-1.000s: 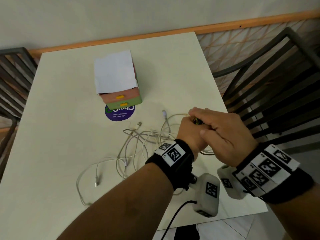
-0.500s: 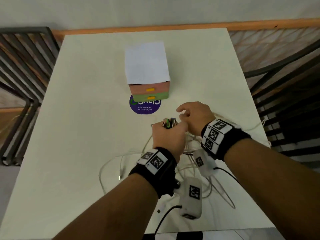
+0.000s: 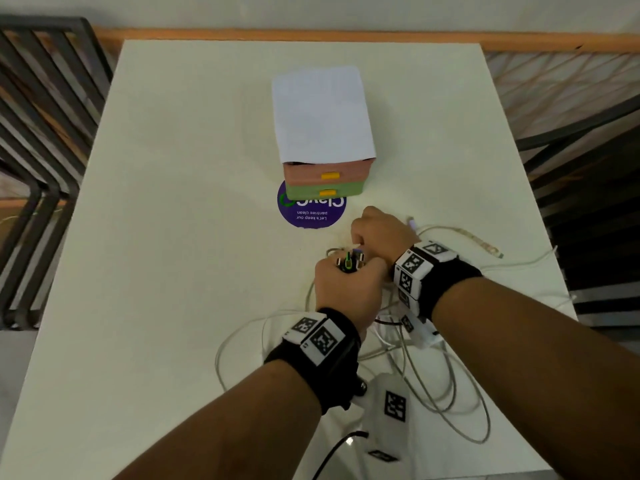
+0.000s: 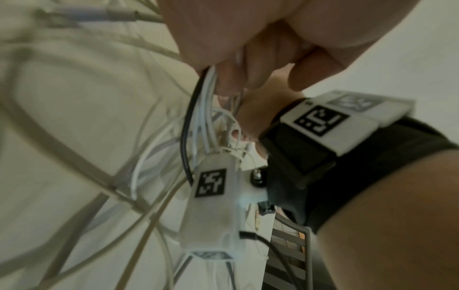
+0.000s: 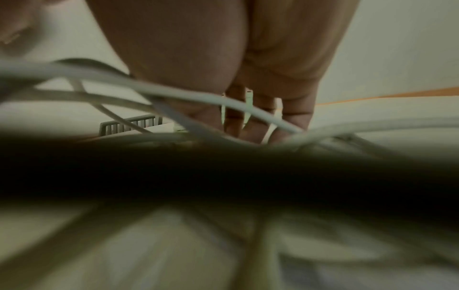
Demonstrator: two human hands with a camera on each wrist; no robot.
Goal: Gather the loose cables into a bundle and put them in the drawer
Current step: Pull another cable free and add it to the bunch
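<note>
Mid-gathering: my left hand (image 3: 349, 289) grips the plug ends (image 3: 350, 261), my right hand (image 3: 377, 233) curls onto loose cables (image 3: 446, 386); next, coil the slack.

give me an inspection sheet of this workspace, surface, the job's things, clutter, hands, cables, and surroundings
Surface: white table, mostly bare on its left half.
Job's things: small drawer unit, pink and green drawers both closed; paper sheet on top.
Clutter: purple round sticker at the unit's front.
Hands: left hand grips a cluster of cable plugs; right hand curled beside it, its hold unclear.
Cables: loose cables still sprawl near and right of the hands.
Surroundings: dark slatted chairs on both sides; wooden rail behind.
</note>
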